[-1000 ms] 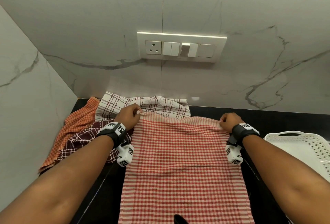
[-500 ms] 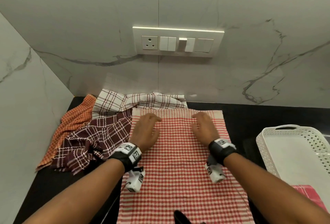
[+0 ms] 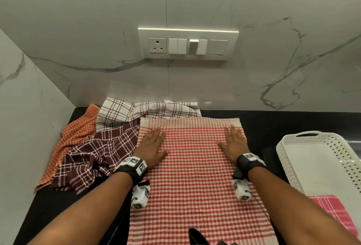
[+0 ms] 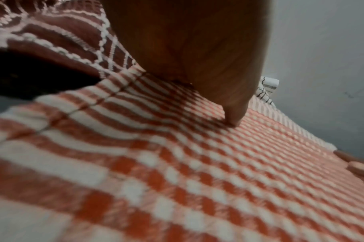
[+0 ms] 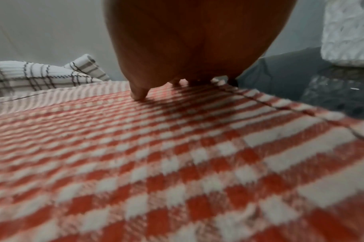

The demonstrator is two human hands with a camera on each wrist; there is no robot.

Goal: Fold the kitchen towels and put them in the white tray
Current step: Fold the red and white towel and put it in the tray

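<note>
Smoothing is the step in hand: the red checked towel (image 3: 195,166) is spread flat on the black table (image 3: 257,125), and both palms are laid on its far part. The left hand (image 3: 151,147) and the right hand (image 3: 233,145) are kept flat, fingers straight and nothing gripped. For a clean fold, wrinkles should be swept outward to the hems before any corner is lifted, and the far edge kept square. The white tray (image 3: 289,164) is set to the right, a pink cloth (image 3: 330,211) already inside. Three more towels (image 3: 93,152) are heaped at the left.
</note>
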